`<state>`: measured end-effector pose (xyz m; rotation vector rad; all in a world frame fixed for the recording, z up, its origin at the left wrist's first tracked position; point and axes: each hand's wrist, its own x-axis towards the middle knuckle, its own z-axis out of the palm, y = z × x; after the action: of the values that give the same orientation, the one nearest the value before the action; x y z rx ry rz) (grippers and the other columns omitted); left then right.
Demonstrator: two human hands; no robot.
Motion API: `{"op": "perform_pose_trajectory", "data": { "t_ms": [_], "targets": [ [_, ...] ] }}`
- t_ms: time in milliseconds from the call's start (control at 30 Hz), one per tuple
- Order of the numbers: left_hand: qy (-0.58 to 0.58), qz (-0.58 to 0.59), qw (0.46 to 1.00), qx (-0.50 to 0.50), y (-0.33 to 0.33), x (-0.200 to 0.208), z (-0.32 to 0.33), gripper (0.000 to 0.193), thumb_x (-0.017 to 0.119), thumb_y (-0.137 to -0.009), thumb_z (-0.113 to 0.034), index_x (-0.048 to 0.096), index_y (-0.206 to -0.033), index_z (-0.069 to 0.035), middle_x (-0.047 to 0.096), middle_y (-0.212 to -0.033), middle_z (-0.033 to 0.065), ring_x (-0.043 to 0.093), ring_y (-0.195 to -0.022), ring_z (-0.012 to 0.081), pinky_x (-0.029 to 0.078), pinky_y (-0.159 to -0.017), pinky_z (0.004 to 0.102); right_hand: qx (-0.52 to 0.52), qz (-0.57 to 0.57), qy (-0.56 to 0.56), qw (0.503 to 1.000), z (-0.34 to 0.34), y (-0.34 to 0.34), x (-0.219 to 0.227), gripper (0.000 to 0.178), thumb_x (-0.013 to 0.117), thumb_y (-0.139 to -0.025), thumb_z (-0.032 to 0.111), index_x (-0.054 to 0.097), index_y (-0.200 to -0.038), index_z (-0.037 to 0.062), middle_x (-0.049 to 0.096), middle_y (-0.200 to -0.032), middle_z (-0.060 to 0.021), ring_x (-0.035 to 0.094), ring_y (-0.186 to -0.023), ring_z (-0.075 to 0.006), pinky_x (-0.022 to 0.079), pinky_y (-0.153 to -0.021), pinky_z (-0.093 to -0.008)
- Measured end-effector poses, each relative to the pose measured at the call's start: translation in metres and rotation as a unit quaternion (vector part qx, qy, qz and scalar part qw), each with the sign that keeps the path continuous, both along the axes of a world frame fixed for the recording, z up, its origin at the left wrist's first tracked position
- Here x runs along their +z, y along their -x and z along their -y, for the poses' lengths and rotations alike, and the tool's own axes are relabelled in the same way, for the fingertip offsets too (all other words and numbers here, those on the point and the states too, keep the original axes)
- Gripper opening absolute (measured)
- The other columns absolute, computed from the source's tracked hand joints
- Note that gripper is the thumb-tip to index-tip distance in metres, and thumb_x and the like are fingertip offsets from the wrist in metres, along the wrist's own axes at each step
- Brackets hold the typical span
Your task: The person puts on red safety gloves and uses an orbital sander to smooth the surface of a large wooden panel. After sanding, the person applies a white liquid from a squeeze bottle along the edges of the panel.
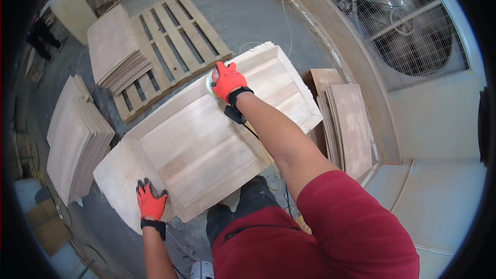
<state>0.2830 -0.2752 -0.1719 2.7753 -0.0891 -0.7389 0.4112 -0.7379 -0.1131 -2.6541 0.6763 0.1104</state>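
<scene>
A pale wooden panel (206,135) with raised edges and lengthwise boards lies at a slant before me, on a white, rough-edged support board (118,176). My right hand (229,81), in an orange-red glove, is closed over a round sander (210,83) at the panel's far edge; the glove covers most of the tool. A black cable hangs by that wrist. My left hand (151,202), in a matching glove with dark fingertips, rests with fingers spread on the support board beside the panel's near-left corner. It holds nothing.
Beyond the panel lies a slatted pallet (181,36) with a stack of boards (118,46) on it. More board stacks stand at the left (77,142) and right (351,124). A large caged fan (405,26) fills the wall at upper right. A person's dark-clad legs (41,36) show far left.
</scene>
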Motion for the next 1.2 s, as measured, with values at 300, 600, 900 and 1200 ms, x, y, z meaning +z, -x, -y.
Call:
{"op": "perform_pose_trajectory", "data": {
  "t_ms": [300, 600, 900, 1200],
  "targets": [
    [0.03, 0.019, 0.979, 0.2, 0.012, -0.047, 0.027, 0.085, 0.077, -0.09, -0.032, 0.036, -0.154, 0.007, 0.033, -0.161, 0.028, 0.033, -0.151, 0.0386, 0.028, -0.125, 0.0418, -0.015, 0.048, 0.044, 0.998, 0.201, 0.0, -0.022, 0.039, 0.049, -0.102, 0.038, 0.048, -0.135, 0.0183, 0.049, -0.135, -0.0254, 0.065, -0.11, -0.0436, 0.053, -0.094, -0.0529],
    [0.126, 0.023, 0.939, 0.319, 0.055, -0.076, 0.017, 0.087, 0.07, -0.096, -0.038, 0.027, -0.158, 0.007, 0.041, -0.159, 0.0245, 0.044, -0.145, 0.0343, 0.037, -0.117, 0.039, 0.061, 0.039, 0.015, 0.997, 0.295, 0.156, -0.018, 0.059, 0.072, -0.087, 0.029, 0.05, -0.141, 0.0182, 0.051, -0.132, -0.0234, 0.062, -0.113, -0.0424, 0.054, -0.094, -0.0486],
    [0.135, -0.001, 0.901, 0.413, 0.034, -0.085, 0.009, 0.093, 0.066, -0.094, -0.057, 0.031, -0.158, 0.0, 0.038, -0.157, 0.019, 0.05, -0.133, 0.0304, 0.046, -0.105, 0.041, 0.031, -0.009, -0.071, 0.997, 0.281, 0.365, -0.016, 0.067, 0.076, -0.083, 0.028, 0.05, -0.144, 0.0199, 0.052, -0.131, -0.0234, 0.064, -0.109, -0.0433, 0.055, -0.09, -0.0497],
    [0.252, -0.013, 0.847, 0.468, 0.045, -0.061, 0.038, 0.044, 0.065, -0.094, -0.061, 0.061, -0.096, -0.017, 0.043, -0.076, -0.0034, 0.044, -0.069, 0.0123, 0.037, -0.062, 0.0335, -0.115, -0.033, -0.14, 0.983, 0.247, 0.49, -0.03, 0.092, 0.088, -0.072, 0.032, 0.042, -0.151, 0.014, 0.052, -0.141, -0.0221, 0.059, -0.122, -0.0428, 0.05, -0.103, -0.0477]
  ]
}}
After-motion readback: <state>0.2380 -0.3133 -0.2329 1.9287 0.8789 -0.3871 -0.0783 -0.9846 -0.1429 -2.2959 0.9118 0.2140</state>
